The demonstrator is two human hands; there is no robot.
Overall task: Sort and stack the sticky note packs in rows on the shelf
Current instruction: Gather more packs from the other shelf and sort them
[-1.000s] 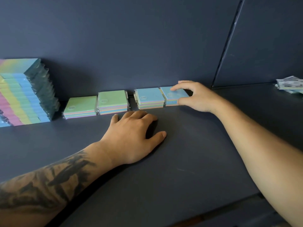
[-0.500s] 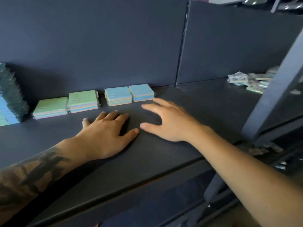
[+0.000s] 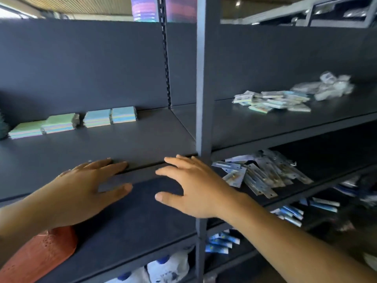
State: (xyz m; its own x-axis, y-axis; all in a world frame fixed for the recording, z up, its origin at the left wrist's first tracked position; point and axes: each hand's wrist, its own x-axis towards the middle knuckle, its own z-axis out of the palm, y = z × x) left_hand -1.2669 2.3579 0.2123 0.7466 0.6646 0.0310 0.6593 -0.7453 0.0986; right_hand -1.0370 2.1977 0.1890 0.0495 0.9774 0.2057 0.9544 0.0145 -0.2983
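Sticky note packs [image 3: 71, 122] sat in a back row at ten o'clock on the shelf [image 3: 142, 144]; left hand [image 3: 81, 186] and right hand [image 3: 193, 186] hovered with fingers spread, holding nothing, probably heading for loose packs [image 3: 271, 103] at two o'clock.

Cut off by the left edge: dark green stack [image 3: 3, 127] beside the row of sticky note packs [image 3: 98, 117]. Blurred beyond reading: loose pile of packs [image 3: 273, 103] on the right-hand shelf [image 3: 224, 127], print illegible. Hidden at the wrist by the bottom-left corner: left hand [image 3: 81, 190]. Cropped at top: colourful stacks [image 3: 144, 9].
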